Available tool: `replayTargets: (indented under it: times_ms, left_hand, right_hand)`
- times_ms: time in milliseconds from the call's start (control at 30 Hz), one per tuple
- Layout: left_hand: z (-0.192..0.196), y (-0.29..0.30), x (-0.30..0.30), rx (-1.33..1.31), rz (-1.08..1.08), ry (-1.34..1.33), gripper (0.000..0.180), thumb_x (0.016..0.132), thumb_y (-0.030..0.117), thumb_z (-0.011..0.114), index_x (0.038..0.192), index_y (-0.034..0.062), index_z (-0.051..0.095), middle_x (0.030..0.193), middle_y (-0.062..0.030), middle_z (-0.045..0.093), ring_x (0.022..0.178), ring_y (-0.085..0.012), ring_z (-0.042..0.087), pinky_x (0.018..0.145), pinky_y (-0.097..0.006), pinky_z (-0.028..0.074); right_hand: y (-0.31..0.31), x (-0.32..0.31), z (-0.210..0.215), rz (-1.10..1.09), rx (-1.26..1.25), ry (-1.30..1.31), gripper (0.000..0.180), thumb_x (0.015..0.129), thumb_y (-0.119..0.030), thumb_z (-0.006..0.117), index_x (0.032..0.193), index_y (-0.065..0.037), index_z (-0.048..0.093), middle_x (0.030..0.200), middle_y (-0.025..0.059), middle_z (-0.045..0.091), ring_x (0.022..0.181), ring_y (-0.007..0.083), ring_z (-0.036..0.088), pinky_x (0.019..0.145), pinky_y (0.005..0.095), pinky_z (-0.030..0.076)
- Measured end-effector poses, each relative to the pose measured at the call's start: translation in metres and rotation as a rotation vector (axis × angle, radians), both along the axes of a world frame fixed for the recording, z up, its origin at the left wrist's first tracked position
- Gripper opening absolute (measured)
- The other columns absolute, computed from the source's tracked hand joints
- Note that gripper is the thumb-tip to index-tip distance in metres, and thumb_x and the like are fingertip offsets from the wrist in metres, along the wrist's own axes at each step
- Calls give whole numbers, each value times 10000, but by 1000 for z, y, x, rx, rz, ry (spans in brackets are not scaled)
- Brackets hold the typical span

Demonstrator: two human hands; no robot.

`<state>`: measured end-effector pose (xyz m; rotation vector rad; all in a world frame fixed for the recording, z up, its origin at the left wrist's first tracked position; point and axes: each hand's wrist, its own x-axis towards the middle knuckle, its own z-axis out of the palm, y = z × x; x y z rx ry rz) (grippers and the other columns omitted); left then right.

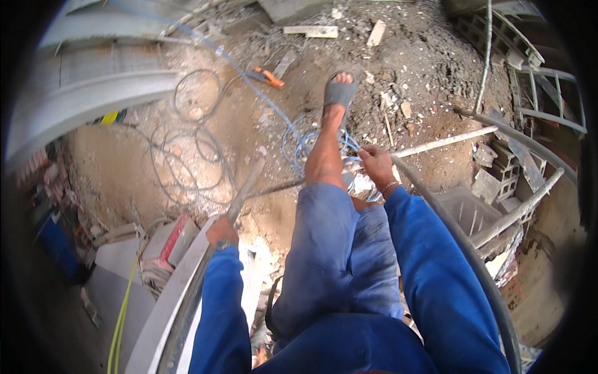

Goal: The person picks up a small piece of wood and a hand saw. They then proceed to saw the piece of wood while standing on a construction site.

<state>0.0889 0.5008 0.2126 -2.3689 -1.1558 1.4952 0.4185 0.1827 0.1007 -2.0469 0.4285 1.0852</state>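
My left hand (222, 232) is wrapped round a grey metal pole (246, 190), whose upper end sticks out beyond the fist. My right hand (375, 166) is closed on a coil of thin blue hose (303, 144), with loops showing on both sides of my outstretched leg. Close beside that wrist is the upper end of a dark curved rail (439, 224), running back along my right arm. A light pole (445, 142) extends to the right from near the hand. My foot in a grey sandal (340, 93) is stretched forward over the dirt.
A dark cable (215, 153) lies looped on the dirt near an orange power tool (269, 78). Hollow concrete blocks (507, 171), a tub (467, 209) and more poles crowd the right. Metal sheeting (93, 87) stands at far left; yellow straps (121, 318) hang at lower left.
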Motion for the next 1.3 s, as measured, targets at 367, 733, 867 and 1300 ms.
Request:
replayTargets:
  times_ms: [367, 733, 867, 1300]
  left_hand:
    - [-2, 2, 25, -84, 77, 326, 615, 832, 150, 684, 1395, 108, 440, 1055, -213, 682, 880, -403, 714, 780, -502, 577]
    - [-30, 37, 72, -160, 607, 679, 615, 720, 191, 813, 1238, 130, 489, 1030, -210, 725, 985, -425, 701, 884, -510, 560]
    - [-41, 52, 109, -129, 633, 760, 611, 718, 193, 815, 1232, 130, 491, 1030, -210, 725, 986, -425, 701, 883, -510, 560]
    - [-29, 27, 138, -68, 739, 841, 596, 712, 198, 818, 1210, 128, 500, 1031, -211, 726, 990, -423, 701, 880, -509, 563]
  right_hand:
    - [28, 201, -161, 69, -192, -241, 347, 835, -376, 731, 966, -57, 773, 844, 179, 747, 817, 330, 731, 801, 405, 566]
    - [58, 422, -451, 344, -337, -375, 457, 886, -428, 641, 1063, -16, 728, 961, 249, 734, 937, 416, 710, 891, 454, 554]
    - [69, 474, -529, 403, -408, -614, 563, 893, -424, 643, 1176, 63, 635, 1084, 322, 680, 1068, 463, 647, 965, 482, 512]
    - [120, 482, -513, -148, -98, 43, 614, 928, -120, 678, 1408, 106, 369, 1275, 307, 566, 1082, 330, 650, 854, 358, 623]
